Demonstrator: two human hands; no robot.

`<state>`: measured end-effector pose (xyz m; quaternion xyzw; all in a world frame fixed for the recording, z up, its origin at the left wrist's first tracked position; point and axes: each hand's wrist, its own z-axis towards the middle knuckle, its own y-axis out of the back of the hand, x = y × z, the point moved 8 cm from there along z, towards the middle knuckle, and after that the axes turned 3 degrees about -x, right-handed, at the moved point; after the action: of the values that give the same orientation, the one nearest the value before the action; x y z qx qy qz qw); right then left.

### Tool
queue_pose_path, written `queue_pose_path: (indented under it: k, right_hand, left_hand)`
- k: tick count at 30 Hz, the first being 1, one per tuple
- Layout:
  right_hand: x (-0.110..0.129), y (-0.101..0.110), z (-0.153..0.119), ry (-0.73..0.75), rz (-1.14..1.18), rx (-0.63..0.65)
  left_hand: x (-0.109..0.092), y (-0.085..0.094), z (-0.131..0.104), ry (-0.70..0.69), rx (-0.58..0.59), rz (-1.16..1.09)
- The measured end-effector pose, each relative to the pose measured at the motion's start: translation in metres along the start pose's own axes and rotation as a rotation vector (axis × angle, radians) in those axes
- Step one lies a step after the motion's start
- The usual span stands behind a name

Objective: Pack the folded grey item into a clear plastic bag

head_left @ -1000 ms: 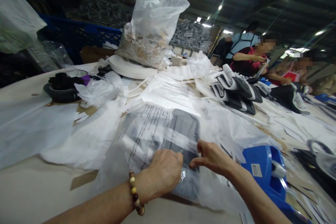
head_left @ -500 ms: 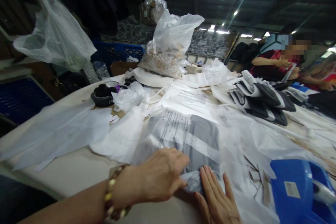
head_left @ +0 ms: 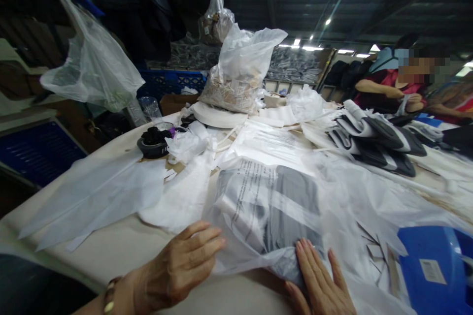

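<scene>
A clear printed plastic bag [head_left: 244,192] lies flat on the table in front of me, with folded grey and white fabric pieces [head_left: 293,202] inside. My right hand [head_left: 321,275] rests on the bag's lower right end, fingers outstretched and pressing on the plastic. At the bag's lower left edge is my left hand [head_left: 181,263], its fingers loosely bent and slightly apart. The left fingertips are at the plastic's edge; the thumb is hidden. The near edge of the bag runs between both hands.
A blue plastic holder [head_left: 428,266] stands at the right. Black and white folded pieces [head_left: 377,140] are stacked behind it. A black round dish [head_left: 152,145] sits at the left, near white sheets [head_left: 111,187]. A filled plastic bag [head_left: 236,78] stands farther back; a person [head_left: 384,88] works at right.
My left hand has moved left and towards me, from the middle of the bag's near end to its lower left edge. The right hand stays on the bag.
</scene>
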<state>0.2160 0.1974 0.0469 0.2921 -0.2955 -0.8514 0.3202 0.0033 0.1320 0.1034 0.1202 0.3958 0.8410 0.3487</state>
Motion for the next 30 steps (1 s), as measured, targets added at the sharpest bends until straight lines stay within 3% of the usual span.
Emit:
queue_pose_path:
  k: [2,5,7,9,13,16,20,24,26,30]
  right_hand:
    - [0.002,-0.003,-0.003,0.000,0.008,0.016]
    - [0.009,-0.007,-0.005,0.036,0.016,0.079]
    - [0.013,-0.005,-0.003,0.047,0.014,0.086]
    - [0.015,-0.003,-0.001,0.035,0.017,0.091]
    - [0.018,-0.006,0.001,-0.017,0.051,0.089]
    - [0.019,-0.008,-0.002,-0.097,0.098,0.020]
    - [0.022,-0.008,-0.003,-0.105,0.114,-0.055]
    - [0.022,-0.006,0.001,-0.097,0.102,-0.046]
    - [0.021,-0.006,0.001,-0.116,0.099,-0.043]
    - [0.022,-0.008,-0.001,-0.124,0.096,-0.046]
  left_hand:
    - [0.018,-0.001,0.006,0.148,0.055,-0.166]
    - [0.062,-0.009,-0.007,0.666,0.135,-0.372]
    - [0.078,-0.013,-0.022,0.933,0.132,-0.442]
    - [0.083,-0.011,-0.028,1.013,0.082,-0.432]
    - [0.080,0.004,-0.013,0.917,-0.035,-0.288]
    - [0.082,0.006,-0.004,0.873,-0.042,-0.225]
    - [0.090,-0.004,-0.011,0.924,-0.032,-0.192]
    - [0.090,-0.001,-0.019,0.908,-0.039,-0.092]
    - [0.083,0.006,-0.013,0.805,0.004,0.011]
    - [0.045,0.013,0.022,0.388,0.156,0.299]
